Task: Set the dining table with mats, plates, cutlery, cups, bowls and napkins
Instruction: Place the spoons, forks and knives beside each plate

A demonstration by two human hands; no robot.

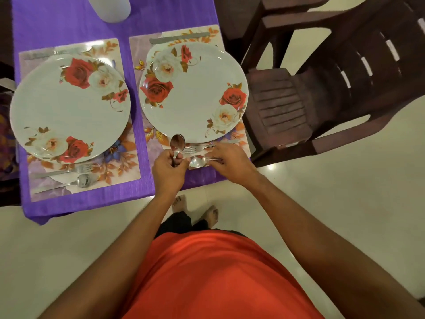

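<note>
Two floral mats lie on the purple tablecloth (69,21), each under a white rose-patterned plate: the left plate (69,111) and the right plate (195,100). My left hand (169,172) grips steel spoons (177,143), their bowls sticking up by the right plate's near rim. My right hand (230,162) pinches the handle of another spoon (197,161) lying on the right mat (138,56), just below a fork (197,148). A fork (69,169) and spoon (76,181) lie on the left mat (128,171). A knife lies beyond each plate, left (55,52) and right (179,38).
A dark brown plastic chair (322,88) stands close to the table's right side. A white cylindrical object (112,8) stands at the table's far edge. The pale tiled floor (322,203) and my bare feet show below the near table edge.
</note>
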